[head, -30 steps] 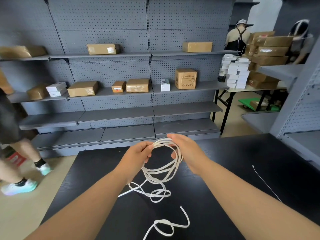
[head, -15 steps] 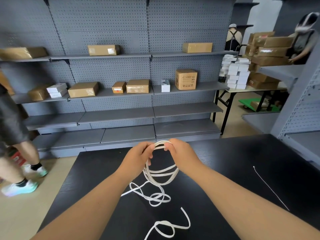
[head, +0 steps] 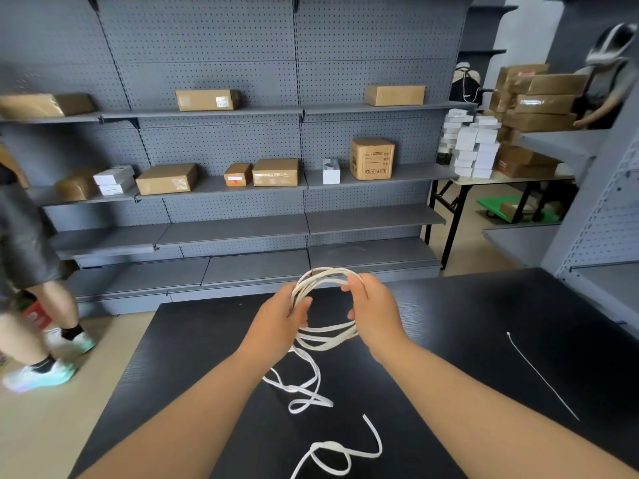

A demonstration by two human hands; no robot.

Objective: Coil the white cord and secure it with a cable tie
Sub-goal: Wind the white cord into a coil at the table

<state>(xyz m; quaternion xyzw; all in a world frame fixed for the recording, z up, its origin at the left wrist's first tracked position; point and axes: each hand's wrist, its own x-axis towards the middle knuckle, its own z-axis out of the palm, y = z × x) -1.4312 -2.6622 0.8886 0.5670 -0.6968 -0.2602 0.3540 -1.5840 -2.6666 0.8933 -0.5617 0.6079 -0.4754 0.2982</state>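
Above the far middle of the black surface (head: 460, 305), both hands hold up the white cord (head: 325, 337), gathered into a coil of several loops. At the coil's nine o'clock the left hand (head: 276, 323) grips the bunched strands, with fingers and thumb curled round them. At about three o'clock the right hand (head: 377, 307) holds the opposite side, its fingers curled over the upper strands. From the coil's six o'clock the uncoiled cord drops to the surface in a loose tangle. Another looped stretch lies nearer the person. The cable tie (head: 543, 376) lies flat on the surface at about four o'clock from the hands, well apart from the cord. Grey pegboard shelving (head: 238, 233) carrying cardboard boxes stands beyond at twelve o'clock.
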